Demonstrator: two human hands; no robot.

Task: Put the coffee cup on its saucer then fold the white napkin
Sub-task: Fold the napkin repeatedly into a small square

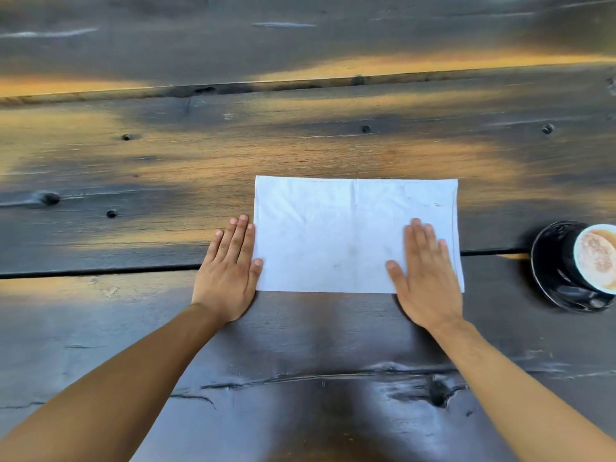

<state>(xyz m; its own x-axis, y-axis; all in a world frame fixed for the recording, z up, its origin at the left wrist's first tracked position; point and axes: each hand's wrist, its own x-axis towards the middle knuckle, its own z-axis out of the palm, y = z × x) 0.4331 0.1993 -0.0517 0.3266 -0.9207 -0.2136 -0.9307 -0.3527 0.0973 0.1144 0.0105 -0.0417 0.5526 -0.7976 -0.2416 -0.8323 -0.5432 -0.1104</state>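
Observation:
A white napkin (333, 235) lies flat on the dark wooden table as a wide rectangle, with a faint crease down its middle. My left hand (230, 271) rests flat on the table at the napkin's left edge, its thumb touching the cloth. My right hand (423, 278) lies flat, fingers spread, on the napkin's near right corner. At the far right a dark coffee cup (590, 258) full of foamy coffee stands on a black saucer (546, 271), partly cut off by the frame edge.
The table (300, 128) is made of dark, glossy planks with knots, cracks and gaps between boards. Warm light reflects off its far part.

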